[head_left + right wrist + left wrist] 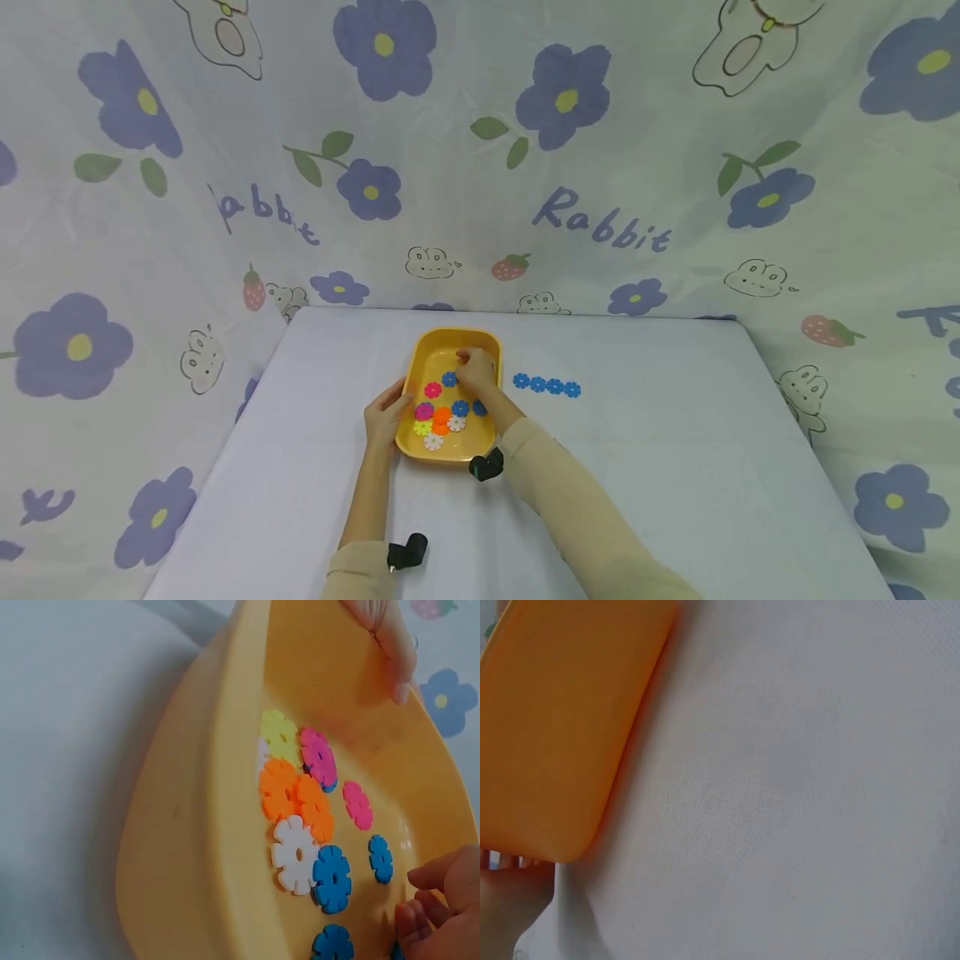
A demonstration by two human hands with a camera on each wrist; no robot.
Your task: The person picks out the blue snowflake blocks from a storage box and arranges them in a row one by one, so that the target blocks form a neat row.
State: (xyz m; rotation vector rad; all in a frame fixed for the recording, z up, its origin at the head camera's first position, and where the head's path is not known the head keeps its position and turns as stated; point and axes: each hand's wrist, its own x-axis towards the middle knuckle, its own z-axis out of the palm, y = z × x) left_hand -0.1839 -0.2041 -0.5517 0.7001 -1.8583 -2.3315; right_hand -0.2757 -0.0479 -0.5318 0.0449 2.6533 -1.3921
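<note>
Apparently picking multicoloured, flower-shaped plastic discs inside a yellow plastic tray
Left hand grips its nine-o'clock side; right hand within, toward one o'clock, hold unclear; next likely calls for precise pinching.

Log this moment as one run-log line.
left hand: grips yellow tray | right hand: inside tray, grip unclear | row of four blue pieces: right of tray

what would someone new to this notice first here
Probably the yellow tray on the white table, with bright flower-shaped pieces inside it. Next, the neat row of four blue pieces on the table to its right. Then the left hand holding the tray's left side and the right hand inside it.
</note>
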